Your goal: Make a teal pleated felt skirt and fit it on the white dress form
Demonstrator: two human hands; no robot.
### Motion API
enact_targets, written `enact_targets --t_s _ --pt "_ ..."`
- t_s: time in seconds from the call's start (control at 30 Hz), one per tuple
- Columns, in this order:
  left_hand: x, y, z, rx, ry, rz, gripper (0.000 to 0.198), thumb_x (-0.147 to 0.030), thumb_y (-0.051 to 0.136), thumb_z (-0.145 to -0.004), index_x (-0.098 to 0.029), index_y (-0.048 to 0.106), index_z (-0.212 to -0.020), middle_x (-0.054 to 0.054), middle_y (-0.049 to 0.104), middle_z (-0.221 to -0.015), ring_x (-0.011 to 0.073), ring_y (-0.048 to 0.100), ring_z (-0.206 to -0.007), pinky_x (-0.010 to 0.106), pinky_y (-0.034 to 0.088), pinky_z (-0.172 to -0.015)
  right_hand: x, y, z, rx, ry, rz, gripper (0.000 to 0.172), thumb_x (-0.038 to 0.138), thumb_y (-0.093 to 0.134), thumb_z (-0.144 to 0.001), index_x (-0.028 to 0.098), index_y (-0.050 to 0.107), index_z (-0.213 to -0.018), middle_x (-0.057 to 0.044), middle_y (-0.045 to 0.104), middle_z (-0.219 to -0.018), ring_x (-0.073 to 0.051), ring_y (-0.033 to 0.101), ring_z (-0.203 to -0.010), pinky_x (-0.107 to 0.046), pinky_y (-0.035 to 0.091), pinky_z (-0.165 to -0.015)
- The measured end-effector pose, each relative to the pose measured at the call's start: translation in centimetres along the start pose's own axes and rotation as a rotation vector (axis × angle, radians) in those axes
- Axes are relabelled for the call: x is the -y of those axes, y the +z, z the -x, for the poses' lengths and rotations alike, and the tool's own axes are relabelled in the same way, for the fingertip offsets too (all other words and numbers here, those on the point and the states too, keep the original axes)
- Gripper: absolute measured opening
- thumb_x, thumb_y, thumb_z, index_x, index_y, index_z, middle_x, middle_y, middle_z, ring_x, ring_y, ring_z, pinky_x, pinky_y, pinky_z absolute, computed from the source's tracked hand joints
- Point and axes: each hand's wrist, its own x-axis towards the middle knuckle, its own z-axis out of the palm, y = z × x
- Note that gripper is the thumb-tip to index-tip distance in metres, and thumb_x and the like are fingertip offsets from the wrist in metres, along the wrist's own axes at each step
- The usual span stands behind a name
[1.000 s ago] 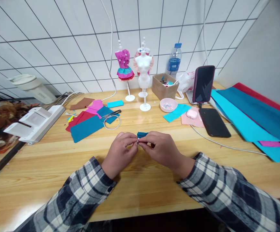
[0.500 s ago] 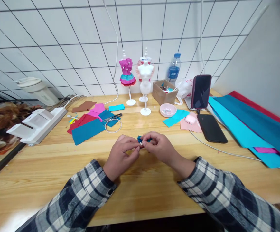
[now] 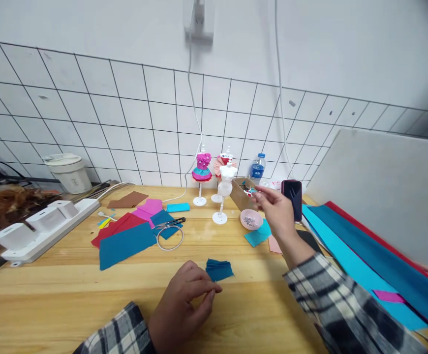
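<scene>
A small pleated piece of teal fabric (image 3: 219, 270) lies on the table just beyond the fingertips of my left hand (image 3: 186, 305). That hand is closed in a pinch, thumb against forefinger; what it holds, if anything, is too small to make out. My right hand (image 3: 277, 214) is raised above the pink bowl of beads (image 3: 251, 220), its fingertips pinched in front of the cardboard box (image 3: 241, 196). Anything between those fingertips is too fine to tell. Scraps show inside the box.
A bare white mannequin (image 3: 226, 184) and a dressed one in pink (image 3: 201, 169) stand at the back. Left lie fabric pieces (image 3: 125, 247), snips (image 3: 171, 223), a hoop (image 3: 169, 238) and a power strip (image 3: 51, 231). Right are a phone (image 3: 291, 199) and long fabric sheets (image 3: 365, 255).
My right hand has left the teal fabric and risen forward and right. The fabric now shows fully on the table. The view has tilted up; my left hand stays near the fabric.
</scene>
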Motion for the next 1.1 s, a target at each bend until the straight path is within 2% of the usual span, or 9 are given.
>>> enact_targets --t_s 0.07,0.13,0.37,0.53,0.73,0.9,0.97,1.03,1.1 --pt "-0.1 0.0 0.1 0.004 0.019 -0.004 0.023 -0.009 0.055 -0.086 -0.023 0.072 -0.091 0.003 0.070 -0.077 0.0166 0.061 -0.075 0.030 0.049 -0.067 -0.5 0.1 -3.5 -0.099 -0.191 0.304 0.028 0.035 0.061 -0.084 0.018 0.077 -0.101 -0.010 0.077 -0.100 -0.023 0.071 -0.084 -0.038 0.056 -0.080" --pt "-0.1 0.0 0.2 0.006 0.030 -0.008 0.023 -0.009 0.054 -0.086 -0.023 0.073 -0.090 0.004 0.070 -0.077 0.0168 0.060 -0.075 0.031 0.049 -0.067 -1.6 0.2 -6.3 -0.080 -0.256 0.641 0.030 0.031 0.055 -0.088 0.021 0.078 -0.103 -0.009 0.076 -0.110 -0.024 0.068 -0.103 -0.039 0.050 -0.095" --pt "0.3 0.3 0.2 -0.011 0.004 -0.004 0.022 -0.011 0.055 -0.086 -0.022 0.074 -0.088 0.005 0.070 -0.076 0.0173 0.060 -0.074 0.032 0.048 -0.067 -5.7 0.0 -10.4 0.017 -0.167 0.812 0.033 0.022 0.057 -0.086 0.023 0.077 -0.111 -0.010 0.076 -0.108 -0.027 0.068 -0.102 -0.040 0.050 -0.091" --pt "0.4 0.5 0.3 -0.006 0.005 0.007 0.024 -0.010 0.055 -0.086 -0.023 0.074 -0.092 0.004 0.070 -0.076 0.0170 0.060 -0.073 0.032 0.049 -0.068 -5.0 -0.2 -9.6 -0.077 -0.245 0.832 0.034 0.027 0.059 -0.084 0.019 0.075 -0.113 -0.014 0.070 -0.120 -0.027 0.063 -0.106 -0.042 0.044 -0.098" --pt "0.8 0.5 0.0 -0.044 -0.013 -0.004 0.023 -0.012 0.057 -0.087 -0.024 0.074 -0.095 0.003 0.070 -0.076 0.0161 0.061 -0.074 0.030 0.049 -0.069 -4.6 0.3 -6.8 -0.095 -0.267 0.707 0.028 0.034 0.056 -0.087 0.023 0.077 -0.103 -0.006 0.077 -0.095 -0.024 0.067 -0.087 -0.036 0.049 -0.081" --pt "1.2 0.7 -0.1 -0.038 -0.025 -0.013 0.023 -0.012 0.056 -0.088 -0.024 0.074 -0.094 0.003 0.070 -0.076 0.0155 0.061 -0.074 0.029 0.050 -0.068 -5.0 0.3 -8.7 -0.063 -0.191 0.510 0.032 0.025 0.054 -0.086 0.020 0.076 -0.110 -0.009 0.076 -0.110 -0.025 0.068 -0.103 -0.040 0.047 -0.096" --pt "1.2 0.5 -0.1 -0.040 -0.020 -0.022 0.023 -0.012 0.056 -0.088 -0.024 0.074 -0.095 0.003 0.070 -0.076 0.0153 0.061 -0.074 0.029 0.050 -0.068 -4.7 0.2 -9.2 -0.038 -0.145 0.436 0.034 0.022 0.054 -0.085 0.016 0.075 -0.111 -0.011 0.076 -0.109 -0.024 0.069 -0.100 -0.039 0.049 -0.093" --pt "1.2 0.3 -0.2 -0.049 -0.020 -0.027 0.024 -0.012 0.055 -0.089 -0.024 0.074 -0.096 0.002 0.070 -0.075 0.0151 0.061 -0.073 0.029 0.050 -0.068 -4.1 0.2 -8.3 -0.043 -0.121 0.392 0.036 0.022 0.051 -0.087 0.014 0.073 -0.113 -0.012 0.077 -0.106 -0.022 0.070 -0.094 -0.037 0.053 -0.086" --pt "1.1 0.1 -0.2 -0.060 -0.026 -0.028 0.024 -0.013 0.055 -0.090 -0.025 0.075 -0.098 0.003 0.070 -0.075 0.0153 0.061 -0.072 0.029 0.050 -0.068 -3.2 0.3 -5.2 -0.061 -0.124 0.330 0.037 0.027 0.047 -0.091 0.015 0.071 -0.116 -0.011 0.077 -0.104 -0.021 0.070 -0.089 -0.036 0.054 -0.080"
